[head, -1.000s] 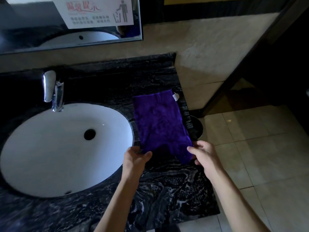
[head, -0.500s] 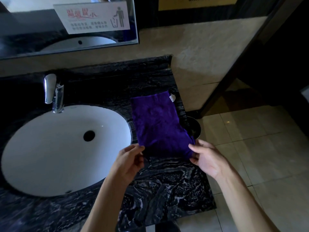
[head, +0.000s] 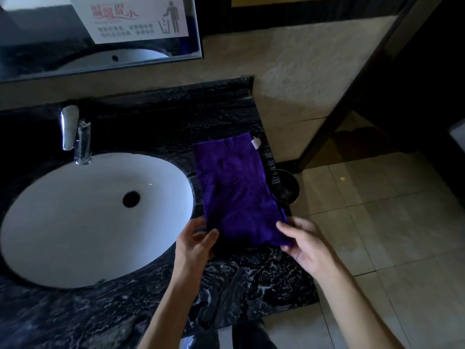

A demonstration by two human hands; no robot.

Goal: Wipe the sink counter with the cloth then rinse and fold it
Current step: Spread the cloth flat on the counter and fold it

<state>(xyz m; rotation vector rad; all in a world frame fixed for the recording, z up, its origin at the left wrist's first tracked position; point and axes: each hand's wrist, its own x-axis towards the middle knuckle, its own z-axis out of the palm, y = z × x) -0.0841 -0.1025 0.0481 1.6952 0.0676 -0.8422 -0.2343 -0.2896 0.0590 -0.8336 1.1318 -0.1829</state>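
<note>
A purple cloth (head: 235, 190) lies folded into a long strip on the dark marble table (head: 251, 278), just right of the white sink (head: 75, 222), with a small white tag (head: 256, 143) at its far corner. The left hand (head: 195, 244) pinches the cloth's near left corner while the right hand (head: 305, 244) grips the near right corner. A chrome faucet (head: 75, 134) stands behind the sink.

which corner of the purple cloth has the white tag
The far right corner of the purple cloth, by the wall, where the white tag sticks out. The other corners show none.
</note>
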